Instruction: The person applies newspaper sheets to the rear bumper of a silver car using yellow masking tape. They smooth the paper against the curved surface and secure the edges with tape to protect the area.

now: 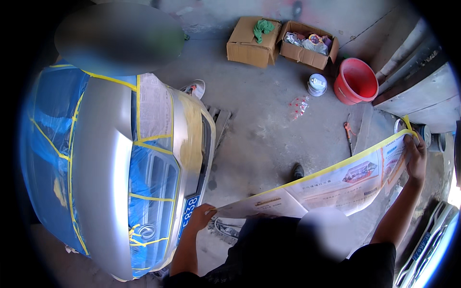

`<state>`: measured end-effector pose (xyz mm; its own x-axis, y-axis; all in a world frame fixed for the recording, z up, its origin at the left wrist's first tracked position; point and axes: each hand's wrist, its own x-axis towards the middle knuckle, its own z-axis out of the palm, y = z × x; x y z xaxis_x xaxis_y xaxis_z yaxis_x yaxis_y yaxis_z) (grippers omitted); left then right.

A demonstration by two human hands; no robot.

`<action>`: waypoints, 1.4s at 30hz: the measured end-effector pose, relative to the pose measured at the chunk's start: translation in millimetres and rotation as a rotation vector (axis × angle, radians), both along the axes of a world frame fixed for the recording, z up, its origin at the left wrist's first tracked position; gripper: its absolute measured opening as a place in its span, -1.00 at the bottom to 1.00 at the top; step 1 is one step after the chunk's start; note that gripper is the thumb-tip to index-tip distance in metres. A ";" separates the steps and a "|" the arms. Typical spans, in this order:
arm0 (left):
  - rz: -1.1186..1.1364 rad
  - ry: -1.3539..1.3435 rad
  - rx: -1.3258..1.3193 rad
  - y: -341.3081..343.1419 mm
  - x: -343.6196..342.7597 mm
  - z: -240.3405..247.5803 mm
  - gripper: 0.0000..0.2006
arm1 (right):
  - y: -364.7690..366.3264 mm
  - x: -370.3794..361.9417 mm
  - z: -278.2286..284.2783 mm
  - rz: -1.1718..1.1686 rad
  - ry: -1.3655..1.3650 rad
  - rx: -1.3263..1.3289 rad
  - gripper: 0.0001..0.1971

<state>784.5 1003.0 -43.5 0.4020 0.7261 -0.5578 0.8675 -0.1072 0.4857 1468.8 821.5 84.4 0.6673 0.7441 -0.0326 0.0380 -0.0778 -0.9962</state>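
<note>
A long printed newspaper sheet (319, 185) with a strip of yellow masking tape along its upper edge stretches between my hands. My left hand (202, 217) pinches its left end, close beside the car's number plate (189, 211). Raised higher at the right, my right hand (415, 153) grips the other end, where a loose tail of tape sticks up. To the left stands a silver car (103, 158), its glass and grille area covered with blue film (149, 177) held by yellow tape. More newspaper (154, 108) masks the far lamp area.
Two cardboard boxes (249, 45) stand by the far wall, a green cloth on one. Nearby are a red bucket (356, 81) and a paint can (317, 85). An orange-handled tool (347, 130) lies on the floor. A grille-like car part (427, 245) is at lower right. Someone's shoe (198, 88) shows behind the car.
</note>
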 end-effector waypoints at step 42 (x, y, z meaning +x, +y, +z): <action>0.170 -0.068 1.264 103.9 4.0 257.0 -0.77 | 281.7 -384.6 -199.2 1.208 0.035 0.219 -0.42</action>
